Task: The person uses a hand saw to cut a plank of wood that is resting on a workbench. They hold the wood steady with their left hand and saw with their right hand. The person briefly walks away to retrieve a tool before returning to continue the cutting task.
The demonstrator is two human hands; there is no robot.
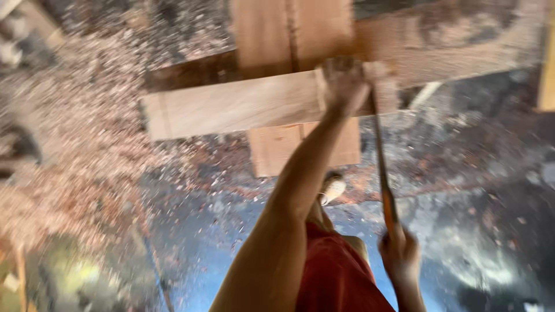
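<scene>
While the left hand (pixel 345 84) presses flat on a pale crossed wooden frame (pixel 237 107) lying on the shaving-strewn floor (pixel 485 173), the right hand (pixel 399 254) grips a long-handled tool (pixel 383 173) beside it.

Head view, steeply down, close overhead

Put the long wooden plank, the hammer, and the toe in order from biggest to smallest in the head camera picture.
1. Long wooden plank, widest across the picture.
2. Hammer, thin and blurred, gripped by the right hand.
3. Toe, smallest.
</scene>
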